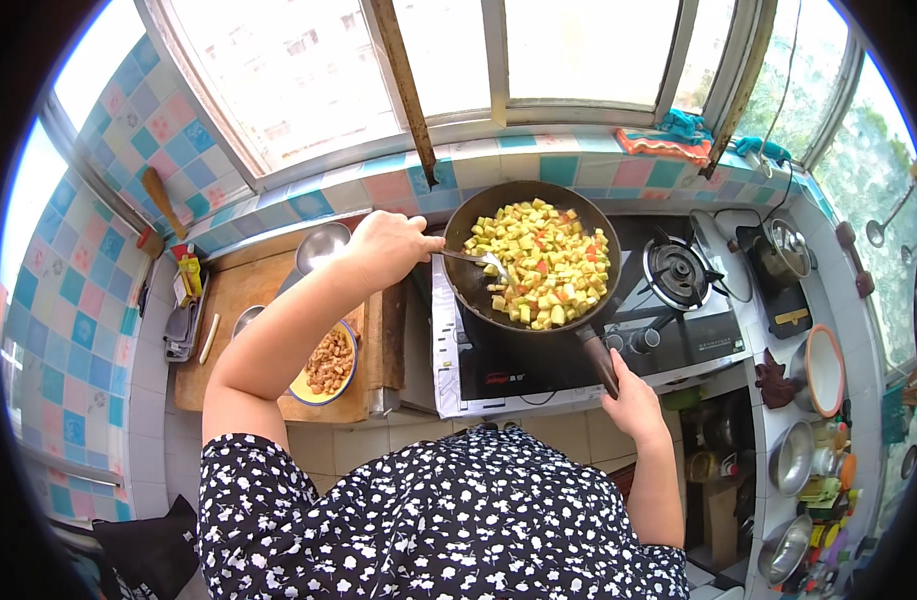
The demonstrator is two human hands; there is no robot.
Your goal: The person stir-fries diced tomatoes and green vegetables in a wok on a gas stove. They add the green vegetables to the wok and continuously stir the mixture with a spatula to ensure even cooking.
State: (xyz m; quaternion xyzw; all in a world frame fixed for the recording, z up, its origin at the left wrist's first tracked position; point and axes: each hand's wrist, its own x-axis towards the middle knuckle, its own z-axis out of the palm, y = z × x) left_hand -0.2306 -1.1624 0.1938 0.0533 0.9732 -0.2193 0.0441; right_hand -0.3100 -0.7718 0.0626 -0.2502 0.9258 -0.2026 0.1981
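My right hand (638, 405) is wrapped round the dark handle (599, 365) of a frying pan (458, 212), which is over the left side of the black gas stove. Diced pale-yellow pieces (543, 260), with a few reddish bits among them, fill much of the pan. From the left, my left hand (386, 248) grips a metal cooking utensil (465, 257) by its handle end. The utensil's head (495, 268) rests among the cubes at their left side and is partly covered, so its exact shape is unclear.
On the left, a wooden board (240, 282) carries a yellow bowl (346, 392) of browned pieces and a metal bowl (321, 243). A bare burner (678, 270) is right of the pan. A dark pot (778, 250) and metal bowls (793, 458) line the right counter.
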